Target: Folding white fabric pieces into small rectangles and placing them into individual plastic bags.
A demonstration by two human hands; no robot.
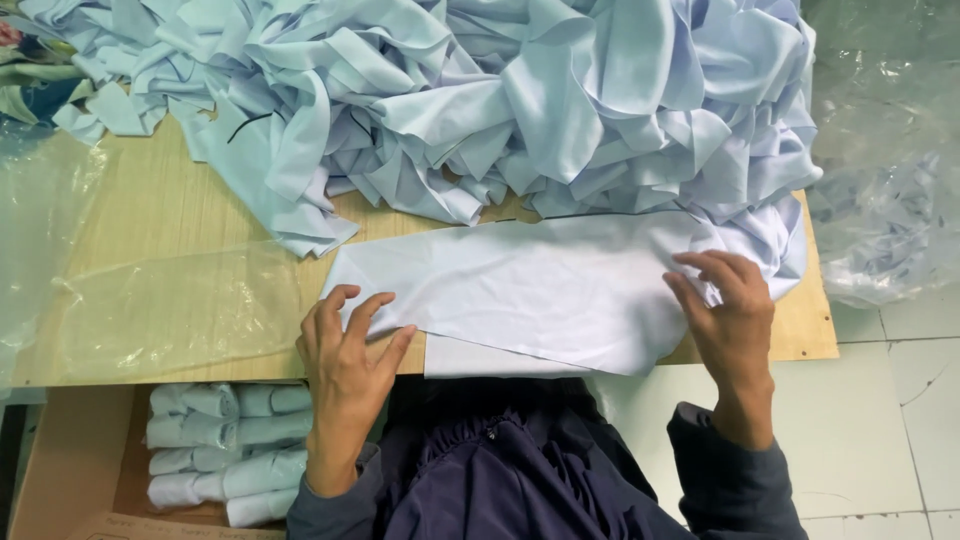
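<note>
The scene is viewed from a single camera worn on the head and aimed steeply downward and forward. The wooden table is seen from its near edge, which crosses the frame just below the middle. The lower centre is filled by the wearer's own dark clothing, seen at close range. A tiled floor is taken in at the lower right. No second view is provided, so nothing is shared.

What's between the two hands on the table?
Head view: only the flat white cloth strip spans from the left hand to the right hand; nothing else lies on that stretch.
</note>
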